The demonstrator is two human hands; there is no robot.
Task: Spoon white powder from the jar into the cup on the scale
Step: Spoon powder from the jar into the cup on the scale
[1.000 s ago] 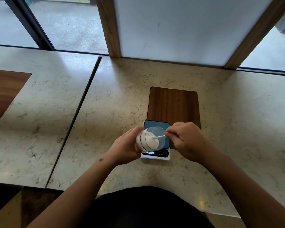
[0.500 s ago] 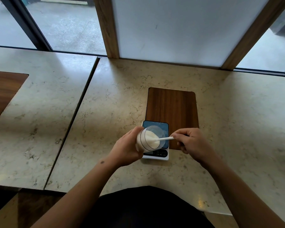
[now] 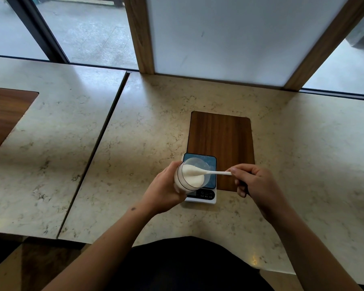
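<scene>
Hands work above a small white digital scale with a blue platform (image 3: 211, 164): left hand (image 3: 164, 191) grips a tilted clear jar of white powder (image 3: 190, 176), right hand (image 3: 254, 182) pinches a heaped white plastic spoon (image 3: 208, 172) at the jar's mouth. No cup can be made out on the scale, perhaps hidden. Bare marble counter (image 3: 303, 154) spreads right of the scale.

We see a stone-like counter (image 3: 147, 127), cream and veined, polished enough to catch soft glare. Set into it is a dark wood panel (image 3: 221, 139) with straight grain and a smooth, matt face. The scale (image 3: 206, 185) has a white plastic body and a glossy blue top. The jar (image 3: 189, 175) is clear, smooth and see-through, plastic or glass we cannot tell, holding matt white powder (image 3: 194, 179). The spoon (image 3: 216, 172) looks white, matt plastic. The window posts (image 3: 139, 34) are light, grained wood.
</scene>
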